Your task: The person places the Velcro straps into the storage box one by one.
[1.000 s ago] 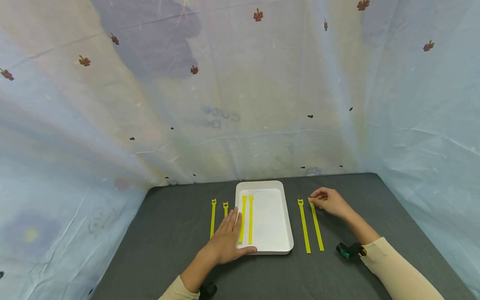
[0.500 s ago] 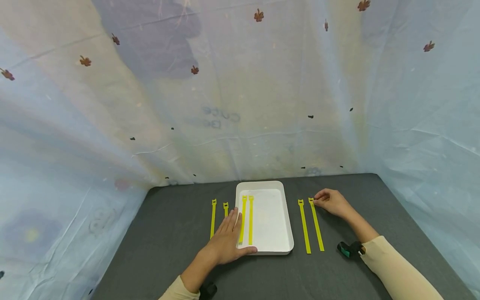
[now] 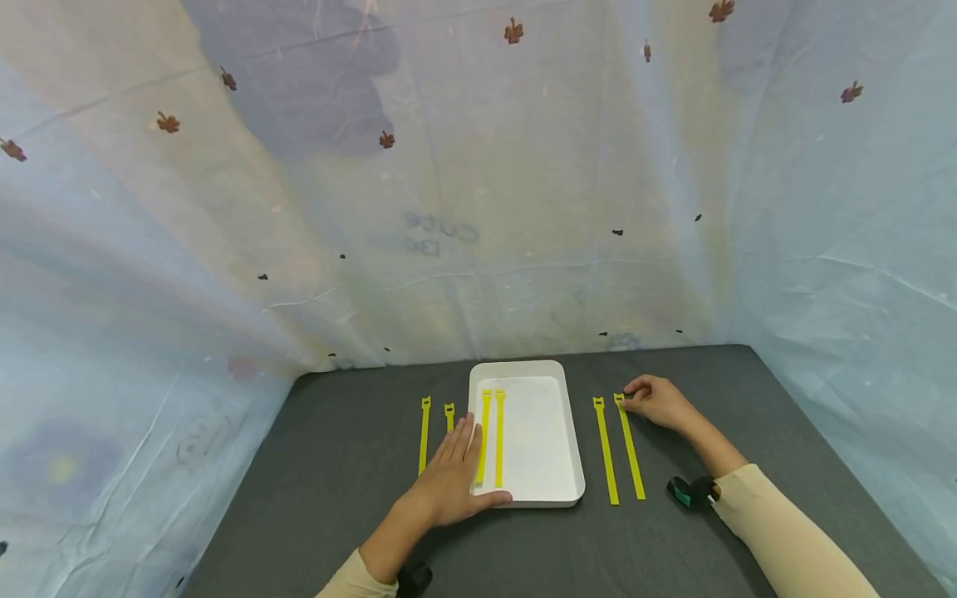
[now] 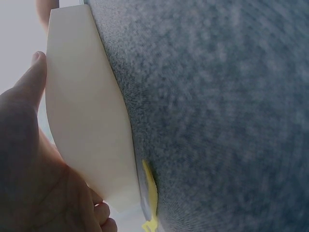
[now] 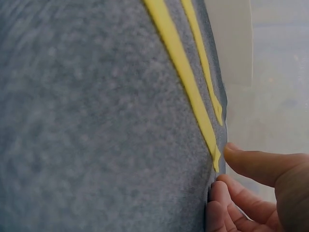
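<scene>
Yellow strap (image 3: 631, 453): flat on surface (image 3: 553, 552), wide end by right grip (image 3: 661, 404) | right grip narrow, can't tell if pinching | looks light, bendy; best held at wide end | left grip (image 3: 447, 483) spread along tray (image 3: 540, 440) edge

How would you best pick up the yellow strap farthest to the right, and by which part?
Probably by its wider slotted head, at the far end, pinched across the edges from above right. The yellow strap looks thin and flat, the neighbouring strap lies on its left, and the right hand is beside that head.
</scene>
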`<state>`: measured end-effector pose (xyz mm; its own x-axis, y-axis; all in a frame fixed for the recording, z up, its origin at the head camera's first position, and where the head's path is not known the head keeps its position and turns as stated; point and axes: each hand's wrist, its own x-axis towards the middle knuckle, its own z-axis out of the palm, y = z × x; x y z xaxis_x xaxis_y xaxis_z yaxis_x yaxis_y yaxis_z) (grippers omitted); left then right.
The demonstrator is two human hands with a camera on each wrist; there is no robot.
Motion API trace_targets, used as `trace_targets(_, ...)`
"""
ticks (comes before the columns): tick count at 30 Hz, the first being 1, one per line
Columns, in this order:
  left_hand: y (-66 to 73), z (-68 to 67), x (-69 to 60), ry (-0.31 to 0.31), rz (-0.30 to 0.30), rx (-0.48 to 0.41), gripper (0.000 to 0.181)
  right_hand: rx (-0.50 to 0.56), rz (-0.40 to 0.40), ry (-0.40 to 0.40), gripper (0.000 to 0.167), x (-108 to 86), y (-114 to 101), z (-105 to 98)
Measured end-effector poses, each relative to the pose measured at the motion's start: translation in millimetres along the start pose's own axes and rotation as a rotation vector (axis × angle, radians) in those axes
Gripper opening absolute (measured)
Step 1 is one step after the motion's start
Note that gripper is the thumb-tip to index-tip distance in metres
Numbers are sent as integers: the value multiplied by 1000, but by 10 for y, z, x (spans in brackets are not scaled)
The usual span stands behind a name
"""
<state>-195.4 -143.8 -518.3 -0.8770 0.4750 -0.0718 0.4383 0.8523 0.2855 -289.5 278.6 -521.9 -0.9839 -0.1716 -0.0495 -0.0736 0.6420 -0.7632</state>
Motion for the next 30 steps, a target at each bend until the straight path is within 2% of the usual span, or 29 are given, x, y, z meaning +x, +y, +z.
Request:
trace_targets(17,0,-3,-1,1,2,8,125,-51,9,32,34,47,-29,57)
trace_targets(30,11,-8,-7,5,9,6,125,-78,32,18,25,27,-41,79)
